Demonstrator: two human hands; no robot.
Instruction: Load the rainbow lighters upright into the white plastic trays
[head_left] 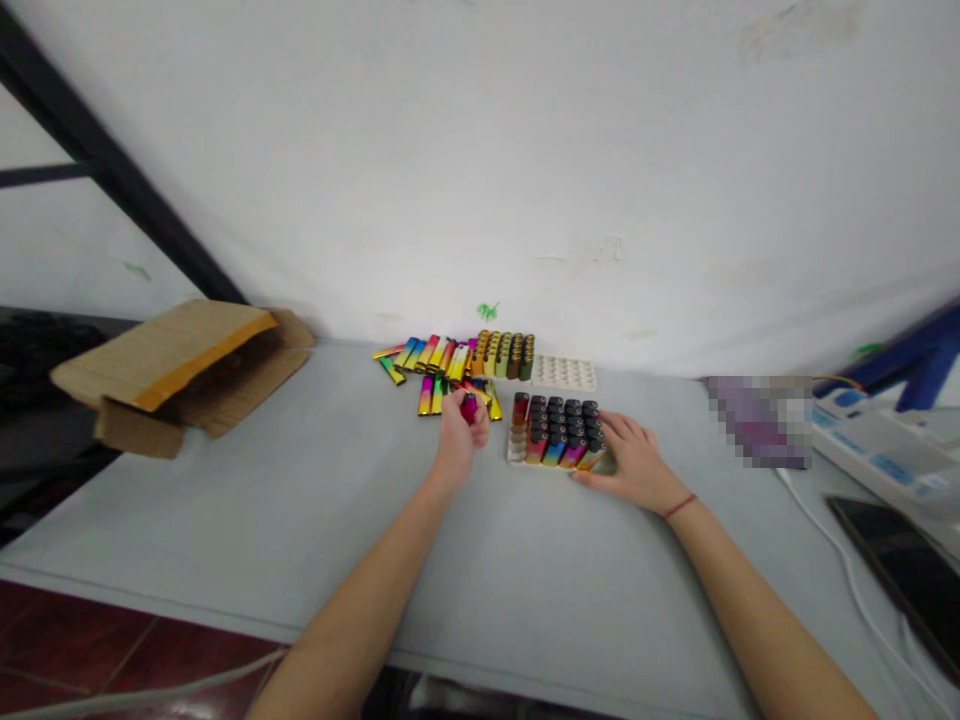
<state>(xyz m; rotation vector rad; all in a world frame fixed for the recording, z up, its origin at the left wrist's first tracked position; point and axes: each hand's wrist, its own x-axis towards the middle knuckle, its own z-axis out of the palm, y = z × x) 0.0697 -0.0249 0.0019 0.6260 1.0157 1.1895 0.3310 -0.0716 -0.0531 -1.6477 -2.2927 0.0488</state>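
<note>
At centre of frame, left hand (459, 432) grips magenta plastic lighter (469, 407). Right hand (634, 462), open, steadies white slotted tray (517, 450), nearly full. Loose rainbow-coloured lighters (439, 362) above wait unsorted; second white tray (566, 373) looks empty.

I see rainbow-gradient lighters (439, 360) in yellow, pink, green and blue near the far edge of the pale grey tabletop (300, 520). My left hand (459, 432) grips a magenta lighter (469, 407). The tray (555, 432) is cream, its lighters black-capped. The cardboard box (180, 370) at the left edge is brown.
</note>
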